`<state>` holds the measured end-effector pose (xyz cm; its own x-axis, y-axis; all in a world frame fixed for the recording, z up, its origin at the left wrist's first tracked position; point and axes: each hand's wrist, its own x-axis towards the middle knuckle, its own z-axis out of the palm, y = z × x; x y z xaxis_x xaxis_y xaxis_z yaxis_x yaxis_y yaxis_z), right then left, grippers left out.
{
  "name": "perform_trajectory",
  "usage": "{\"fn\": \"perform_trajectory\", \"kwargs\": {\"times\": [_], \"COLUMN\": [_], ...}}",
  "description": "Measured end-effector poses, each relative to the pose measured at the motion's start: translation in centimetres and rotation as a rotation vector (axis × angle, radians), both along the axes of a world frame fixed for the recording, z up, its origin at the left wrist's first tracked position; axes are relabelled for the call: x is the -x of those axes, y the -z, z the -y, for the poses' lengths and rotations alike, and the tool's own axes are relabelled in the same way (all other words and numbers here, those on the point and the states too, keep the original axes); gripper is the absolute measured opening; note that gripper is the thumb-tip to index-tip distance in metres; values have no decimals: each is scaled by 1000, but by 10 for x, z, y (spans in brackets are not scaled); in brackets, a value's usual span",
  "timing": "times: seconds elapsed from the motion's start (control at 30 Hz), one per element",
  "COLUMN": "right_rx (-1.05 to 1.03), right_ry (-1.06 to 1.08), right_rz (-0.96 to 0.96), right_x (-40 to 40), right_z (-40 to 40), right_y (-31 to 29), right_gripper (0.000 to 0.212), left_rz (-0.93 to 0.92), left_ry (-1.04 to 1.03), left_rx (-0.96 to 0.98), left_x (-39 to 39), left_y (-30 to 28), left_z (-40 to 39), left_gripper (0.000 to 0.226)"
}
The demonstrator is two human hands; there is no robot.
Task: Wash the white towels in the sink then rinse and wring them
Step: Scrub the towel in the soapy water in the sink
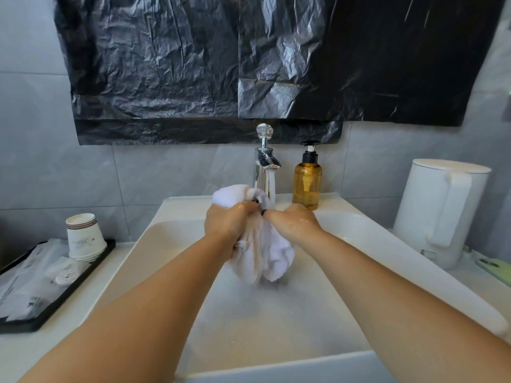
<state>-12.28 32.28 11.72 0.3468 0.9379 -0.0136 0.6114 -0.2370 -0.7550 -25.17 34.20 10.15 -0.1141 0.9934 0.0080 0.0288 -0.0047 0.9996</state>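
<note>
**Both hands on the towel, right under the tap**

Here we are at the sink [177,217], and the white towel [265,258] is bunched up between two fists, held over the basin just in front of the faucet [265,167]. The left hand [229,222] is curled tight round the upper part, with a fold puffing out above the knuckles; the right hand [294,221] grips close beside it, wet and shiny. Held this close together, it looks like scrubbing or the start of a wring, and the loose end hangs down so any water falls into the bowl. Whether the tap is running, I can't say.

The amber pump bottle [307,182] stands by the faucet, handy for soap; its label is too faint to read. The paper cups [84,237] on the black tray [91,268] carry a printed mark, also illegible. A white kettle [439,211] sits off to the right.
</note>
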Motion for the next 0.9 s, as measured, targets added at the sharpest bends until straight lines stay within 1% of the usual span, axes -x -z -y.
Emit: {"fn": "perform_trajectory", "kwargs": {"times": [0.07,0.1,0.13,0.17,0.23,0.27,0.3,0.33,0.4,0.47,0.53,0.57,0.6,0.67,0.7,0.73,0.77,0.8,0.83,0.87,0.9], "right_rx": [-151,-239,-323,-410,-541,-572,-580,-560,-512,-554,-606,-599,-575,-557,-616,-742,-890,-1001,-1028,-936,-715], "right_ry": [99,142,163,157,58,-26,-114,-195,-280,-254,-243,-264,-289,-344,-363,-352,-293,-188,-76,12,63], "right_rz": [139,178,210,215,286,344,396,431,462,473,554,587,585,502,456,422,369,285,194,108,42], "right_x": [-11,-13,-15,-16,-13,-12,-10,-7,-2,1,2,1,-1,-5,-7,-8,-10,-12,-16,-19,-23], "right_z": [0,-2,-3,-5,-8,-12,-15,-19,-26,-28,-25,-24,-22,-14,-7,0,4,11,13,15,16], "right_y": [-19,-30,-41,-52,-75,-84,-91,-96,-101,-103,-98,-94,-90,-80,-73,-64,-51,-38,-23,-10,1], "right_gripper": [18,8,4,13,44,60,69,74,73,64,55,55,56,62,61,56,46,33,20,13,13], "left_rz": [-86,-129,-157,-175,-172,-163,-156,-160,-196,-233,-255,-260,-251,-210,-161,-91,-17,59,103,125,72], "left_ry": [-9,-8,-2,4,13,16,18,18,15,12,19,27,42,86,123,186,278,394,485,559,581], "left_rx": [-8,-6,-2,0,8,13,11,8,0,-8,-22,-26,-27,2,33,67,108,136,153,196,257], "left_x": [6,8,10,11,12,12,11,11,10,9,8,8,8,8,10,12,14,15,16,16,14], "left_y": [4,7,9,11,11,11,10,10,10,11,9,8,8,5,3,0,-2,-1,0,1,4], "left_z": [-5,-8,-11,-13,-13,-13,-14,-14,-13,-14,-14,-14,-13,-12,-11,-9,-9,-11,-12,-11,-9], "left_gripper": [27,32,36,39,44,48,52,54,58,58,58,57,56,51,46,42,41,38,32,27,29]}}
